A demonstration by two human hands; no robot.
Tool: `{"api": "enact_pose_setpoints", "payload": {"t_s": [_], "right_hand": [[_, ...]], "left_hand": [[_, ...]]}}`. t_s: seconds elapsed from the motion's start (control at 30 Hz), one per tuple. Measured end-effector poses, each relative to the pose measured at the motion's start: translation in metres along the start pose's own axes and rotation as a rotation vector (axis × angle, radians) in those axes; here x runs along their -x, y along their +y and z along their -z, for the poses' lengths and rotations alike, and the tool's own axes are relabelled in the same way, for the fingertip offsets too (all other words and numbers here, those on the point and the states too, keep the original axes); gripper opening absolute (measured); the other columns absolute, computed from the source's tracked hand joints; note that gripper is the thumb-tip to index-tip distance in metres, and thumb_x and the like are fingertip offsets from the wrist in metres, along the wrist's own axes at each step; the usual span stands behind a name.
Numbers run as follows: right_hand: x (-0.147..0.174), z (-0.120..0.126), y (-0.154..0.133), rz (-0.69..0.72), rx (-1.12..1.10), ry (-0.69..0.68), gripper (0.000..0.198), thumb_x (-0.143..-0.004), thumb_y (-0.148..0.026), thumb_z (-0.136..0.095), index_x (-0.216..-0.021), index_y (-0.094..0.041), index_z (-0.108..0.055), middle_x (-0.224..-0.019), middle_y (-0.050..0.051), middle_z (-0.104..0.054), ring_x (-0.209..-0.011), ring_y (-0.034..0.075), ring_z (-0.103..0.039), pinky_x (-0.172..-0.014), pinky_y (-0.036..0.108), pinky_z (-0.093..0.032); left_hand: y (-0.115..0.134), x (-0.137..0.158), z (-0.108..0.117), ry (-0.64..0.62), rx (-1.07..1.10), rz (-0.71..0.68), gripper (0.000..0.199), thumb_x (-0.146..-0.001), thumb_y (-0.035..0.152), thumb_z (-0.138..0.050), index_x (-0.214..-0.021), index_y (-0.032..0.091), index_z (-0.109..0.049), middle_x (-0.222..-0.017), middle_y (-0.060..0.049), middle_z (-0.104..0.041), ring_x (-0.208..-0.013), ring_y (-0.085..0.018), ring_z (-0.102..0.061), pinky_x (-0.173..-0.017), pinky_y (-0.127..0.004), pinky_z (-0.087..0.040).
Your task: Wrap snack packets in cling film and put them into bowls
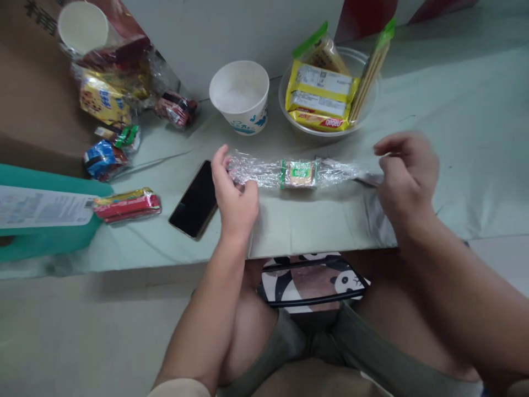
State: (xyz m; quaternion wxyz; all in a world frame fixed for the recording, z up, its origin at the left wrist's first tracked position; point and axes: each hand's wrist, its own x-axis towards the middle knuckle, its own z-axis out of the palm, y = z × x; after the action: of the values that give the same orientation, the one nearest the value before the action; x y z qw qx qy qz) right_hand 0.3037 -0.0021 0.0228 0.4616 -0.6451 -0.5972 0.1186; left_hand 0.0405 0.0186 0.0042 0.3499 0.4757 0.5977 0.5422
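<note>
A small wrapped biscuit [301, 173] with a green label lies in the middle of a long strip of clear plastic wrap [260, 170], close to the table's front edge. Around the strip's crumpled left end curl the fingers and thumb of my left hand [236, 198]. My right hand [409, 176] is at the other end, its fingers bent and slightly blurred; the strip's tip reaches its thumb side, but I cannot make out a grip. Beside my left hand lies a black-screened phone [194, 199], partly covered by that hand.
A white paper cup [242, 102] and a clear round tub [285, 110] of packaged snacks stand behind the strip. To the left are several wrapped snacks [105, 99], a red packet [128, 205] and a teal object [49, 242]. A panda-patterned surface [312, 281] shows below the table edge.
</note>
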Motion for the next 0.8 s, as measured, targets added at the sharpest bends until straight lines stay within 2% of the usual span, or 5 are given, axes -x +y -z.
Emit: {"api": "enact_pose_setpoints", "payload": {"t_s": [0.13, 0.3, 0.53, 0.73, 0.8], "right_hand": [[0.011, -0.015, -0.019, 0.353, 0.075, -0.158, 0.025, -0.087, -0.019, -0.053, -0.107, -0.026, -0.065, -0.11, 0.012, -0.071, -0.107, 0.031, -0.066, -0.095, 0.05, -0.051], [0.012, -0.038, -0.016, 0.332, 0.308, -0.427, 0.049, -0.084, -0.015, -0.052, -0.131, -0.018, -0.064, -0.117, 0.015, -0.071, -0.107, 0.033, -0.065, -0.09, 0.049, -0.049], [0.011, -0.027, -0.015, 0.283, 0.329, -0.358, 0.035, -0.088, -0.016, -0.051, -0.113, -0.025, -0.073, -0.104, 0.01, -0.068, -0.086, 0.024, -0.063, -0.073, 0.038, -0.047], [0.013, -0.036, -0.015, 0.391, 0.169, -0.439, 0.049, -0.078, -0.012, -0.054, -0.126, -0.02, -0.065, -0.129, 0.014, -0.067, -0.116, 0.03, -0.064, -0.094, 0.044, -0.051], [0.013, -0.039, -0.013, 0.417, 0.142, -0.448, 0.04, -0.078, -0.012, -0.055, -0.114, -0.02, -0.067, -0.132, 0.014, -0.067, -0.118, 0.031, -0.063, -0.096, 0.045, -0.05]], "left_hand": [[0.002, -0.003, -0.004, -0.216, -0.301, -0.298, 0.056, -0.073, 0.018, -0.072, -0.127, 0.029, -0.062, -0.151, -0.007, -0.057, -0.155, -0.034, -0.034, -0.128, -0.055, -0.025], [0.007, -0.005, -0.015, -0.363, -0.698, -0.266, 0.045, -0.084, 0.023, -0.062, -0.128, 0.027, -0.064, -0.117, -0.007, -0.076, -0.128, -0.031, -0.061, -0.123, -0.062, -0.024], [0.014, 0.008, -0.011, -0.256, -0.713, -0.5, 0.012, -0.09, 0.029, -0.061, -0.086, 0.027, -0.073, -0.097, -0.002, -0.075, -0.1, -0.023, -0.069, -0.117, -0.05, -0.029], [0.01, 0.01, -0.004, -0.157, -0.601, -0.641, 0.014, -0.091, 0.031, -0.058, -0.084, 0.025, -0.068, -0.089, -0.001, -0.075, -0.097, -0.024, -0.071, -0.113, -0.05, -0.031], [0.011, 0.01, -0.002, -0.126, -0.567, -0.735, 0.012, -0.088, 0.029, -0.058, -0.08, 0.025, -0.066, -0.08, 0.001, -0.072, -0.094, -0.024, -0.071, -0.113, -0.05, -0.03]]}}
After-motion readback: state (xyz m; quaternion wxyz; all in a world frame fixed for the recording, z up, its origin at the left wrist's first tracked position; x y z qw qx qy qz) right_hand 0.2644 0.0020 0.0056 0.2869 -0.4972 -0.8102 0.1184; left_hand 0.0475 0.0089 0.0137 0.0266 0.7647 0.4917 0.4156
